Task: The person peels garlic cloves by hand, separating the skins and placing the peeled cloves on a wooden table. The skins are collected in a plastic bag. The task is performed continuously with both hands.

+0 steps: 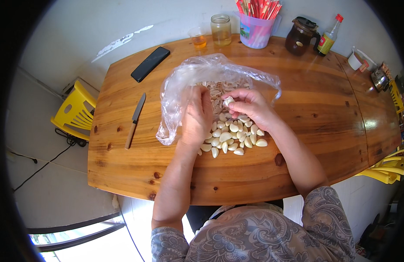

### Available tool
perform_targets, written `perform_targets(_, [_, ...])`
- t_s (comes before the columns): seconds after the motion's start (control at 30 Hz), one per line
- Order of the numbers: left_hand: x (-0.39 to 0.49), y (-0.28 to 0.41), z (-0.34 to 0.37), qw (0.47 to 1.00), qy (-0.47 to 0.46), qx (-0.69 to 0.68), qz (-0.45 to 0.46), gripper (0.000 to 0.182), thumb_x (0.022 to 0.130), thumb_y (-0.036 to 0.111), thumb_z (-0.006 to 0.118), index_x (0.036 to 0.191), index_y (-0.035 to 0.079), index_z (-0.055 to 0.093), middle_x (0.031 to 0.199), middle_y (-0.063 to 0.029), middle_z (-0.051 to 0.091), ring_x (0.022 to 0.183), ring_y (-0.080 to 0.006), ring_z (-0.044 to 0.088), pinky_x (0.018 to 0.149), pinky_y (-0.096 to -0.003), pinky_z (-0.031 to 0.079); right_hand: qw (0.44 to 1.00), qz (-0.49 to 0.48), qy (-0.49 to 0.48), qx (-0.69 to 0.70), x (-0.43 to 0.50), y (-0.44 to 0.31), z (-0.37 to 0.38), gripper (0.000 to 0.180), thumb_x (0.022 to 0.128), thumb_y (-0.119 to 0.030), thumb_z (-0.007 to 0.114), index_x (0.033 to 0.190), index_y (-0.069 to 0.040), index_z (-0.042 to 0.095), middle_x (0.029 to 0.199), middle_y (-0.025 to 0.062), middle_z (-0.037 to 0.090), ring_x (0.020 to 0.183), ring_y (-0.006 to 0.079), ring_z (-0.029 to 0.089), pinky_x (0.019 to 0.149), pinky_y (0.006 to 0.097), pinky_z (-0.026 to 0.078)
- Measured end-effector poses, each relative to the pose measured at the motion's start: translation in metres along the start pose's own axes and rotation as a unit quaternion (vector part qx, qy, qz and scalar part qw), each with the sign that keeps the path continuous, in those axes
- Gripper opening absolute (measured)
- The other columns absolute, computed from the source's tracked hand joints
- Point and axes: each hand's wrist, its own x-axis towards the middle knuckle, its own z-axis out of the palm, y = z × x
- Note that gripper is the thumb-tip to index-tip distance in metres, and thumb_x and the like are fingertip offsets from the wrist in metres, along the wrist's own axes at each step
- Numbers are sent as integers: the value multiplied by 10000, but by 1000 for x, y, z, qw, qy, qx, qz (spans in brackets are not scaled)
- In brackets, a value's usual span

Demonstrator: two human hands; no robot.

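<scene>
My right hand (249, 106) pinches a whitish garlic clove with loose skin (228, 101) between thumb and fingers. Just left of it, my left hand (198, 113) is over the clear plastic bag (175, 88), its fingers curled downward; whether they hold anything is hidden. Garlic skins (221, 88) lie in a heap inside the open bag, beyond my hands. Nearer to me, many peeled garlic cloves (225, 136) are spread on the wooden table (313, 108). A knife with a wooden handle (135, 121) rests on the table to the left.
A black phone (150, 64) lies at the back left. Along the wall stand a cup of orange liquid (199, 41), a glass jar (221, 31), a purple pitcher of wrapped chopsticks (256, 32), a dark coffee pot (297, 37) and a sauce bottle (328, 39). Yellow chairs (74, 113) flank the table.
</scene>
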Motion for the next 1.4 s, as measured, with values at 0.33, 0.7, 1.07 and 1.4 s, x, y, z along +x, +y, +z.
perform_targets(0.33, [0,3,1,986,-137,-67,68,126,832,10,692,956,-12,688,847,-162,660,747,-323,646,658,-389,524,964,-119,23,-238,2,7,3,573,840,-26,690,1355,-41,439,856,62,667,747,113,646,668,259,552])
perform_targets(0.7, [-3,0,2,992,-107,-67,0,97,840,9,665,929,-14,695,876,-183,683,800,-328,653,693,-386,525,980,-132,63,-138,2,8,6,464,892,29,648,1328,-39,506,925,44,621,782,79,623,690,236,577])
perform_targets(1.07, [-2,1,0,989,-127,-70,-14,85,849,28,660,911,-29,667,840,-200,668,750,-340,641,684,-385,518,965,-161,43,-202,1,10,4,431,882,43,645,1292,-18,530,953,59,631,795,92,627,693,233,562])
perform_targets(1.4, [-3,-5,5,906,-138,-325,-232,132,984,120,569,939,2,605,781,-16,594,715,-69,533,630,-228,459,996,-93,5,-7,-2,-1,7,296,925,-25,649,1217,-9,606,1030,92,684,896,133,675,774,278,591])
